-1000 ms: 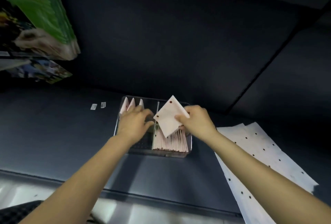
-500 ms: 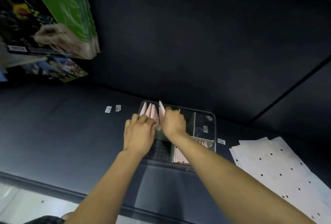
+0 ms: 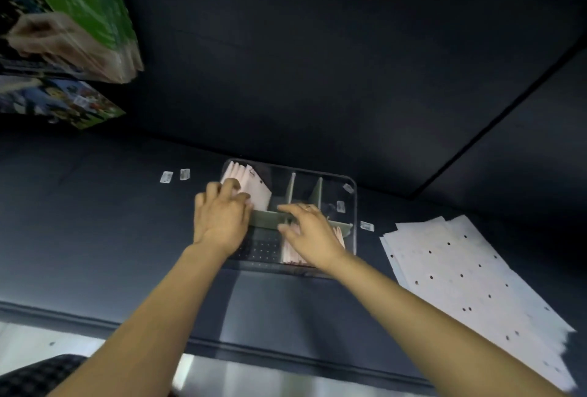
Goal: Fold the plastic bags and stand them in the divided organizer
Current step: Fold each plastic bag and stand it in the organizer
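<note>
A clear divided organizer [image 3: 352, 206] with green partitions sits on the dark table. Folded pale pink bags [image 3: 251, 182] stand in its far left compartment, and more folded bags [image 3: 293, 253] stand in the near middle one. My left hand [image 3: 220, 217] rests at the organizer's left side, its curled fingers touching the far left stack. My right hand [image 3: 309, 236] hovers over the near middle compartment with fingers spread and relaxed, holding nothing. A pile of flat white dotted bags [image 3: 460, 276] lies to the right.
Printed packages [image 3: 63, 15] hang at the upper left. Small labels [image 3: 166, 176] lie on the table left of the organizer, and another label [image 3: 367, 225] lies to its right. The table's near edge [image 3: 286, 361] runs below my forearms.
My right hand has let go of the folded bag in the far left compartment and drawn back toward the near middle one. My left hand stays at the left stack.
</note>
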